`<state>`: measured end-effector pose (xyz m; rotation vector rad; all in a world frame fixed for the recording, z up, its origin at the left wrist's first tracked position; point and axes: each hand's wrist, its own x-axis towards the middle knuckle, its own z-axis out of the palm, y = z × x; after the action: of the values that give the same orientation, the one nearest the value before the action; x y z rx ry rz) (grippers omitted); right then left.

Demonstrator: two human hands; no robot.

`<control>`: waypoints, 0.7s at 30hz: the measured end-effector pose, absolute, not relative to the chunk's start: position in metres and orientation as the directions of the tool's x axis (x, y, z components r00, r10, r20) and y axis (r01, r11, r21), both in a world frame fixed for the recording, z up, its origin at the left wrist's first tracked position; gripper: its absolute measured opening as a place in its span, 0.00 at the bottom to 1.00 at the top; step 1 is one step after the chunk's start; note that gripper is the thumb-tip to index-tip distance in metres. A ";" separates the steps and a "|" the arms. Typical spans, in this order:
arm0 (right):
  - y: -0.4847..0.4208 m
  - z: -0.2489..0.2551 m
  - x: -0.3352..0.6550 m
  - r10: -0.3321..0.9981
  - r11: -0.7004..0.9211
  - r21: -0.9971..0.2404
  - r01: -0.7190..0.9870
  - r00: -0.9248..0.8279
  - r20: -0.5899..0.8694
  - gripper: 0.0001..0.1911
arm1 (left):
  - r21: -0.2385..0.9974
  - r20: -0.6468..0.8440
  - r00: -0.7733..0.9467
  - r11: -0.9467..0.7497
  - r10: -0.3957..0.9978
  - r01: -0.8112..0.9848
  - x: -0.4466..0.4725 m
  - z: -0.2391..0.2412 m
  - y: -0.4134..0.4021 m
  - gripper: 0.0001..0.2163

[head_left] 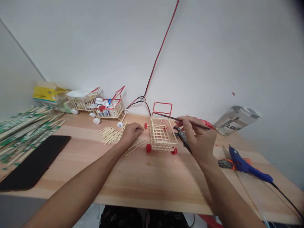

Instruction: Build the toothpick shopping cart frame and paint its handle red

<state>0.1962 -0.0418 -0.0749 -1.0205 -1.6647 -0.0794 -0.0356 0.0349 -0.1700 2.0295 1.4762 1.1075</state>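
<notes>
A miniature shopping cart point(163, 134) made of thin wooden sticks stands on the table between my hands. It has red wheels point(148, 148) and a red handle frame point(162, 108) at the back. My right hand point(199, 136) is closed around a thin dark paintbrush point(192, 123), whose tip reaches left to the base of the handle frame. To the left of the cart, my left hand point(133, 133) rests on the table with fingers curled, and nothing shows in them. Beside it lie a pile of short sticks point(110, 134) and a few loose sticks point(134, 148).
Two more stick carts point(110, 110) stand at the back left, one filled with bottle caps. Packaged sticks point(26, 126) and a black phone-like slab point(35, 161) lie left. On the right are pliers point(182, 137), a blue glue gun point(247, 166) and a tilted canister point(235, 120).
</notes>
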 end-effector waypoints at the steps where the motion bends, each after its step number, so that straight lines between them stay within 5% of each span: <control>1: -0.042 -0.075 0.196 0.576 0.627 -0.454 0.633 0.017 0.818 0.09 | 0.708 0.366 0.130 -0.366 0.921 0.604 -0.036 -0.171 0.035 0.06; 21: -0.038 -0.075 0.192 0.632 0.619 -0.601 0.505 0.135 0.764 0.12 | 0.709 0.374 0.131 -0.374 0.918 0.597 -0.036 -0.172 0.035 0.06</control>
<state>0.1924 -0.0376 -0.0748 -0.9979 -1.5102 0.1183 -0.0358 0.0347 -0.1716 2.0271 1.4610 1.1237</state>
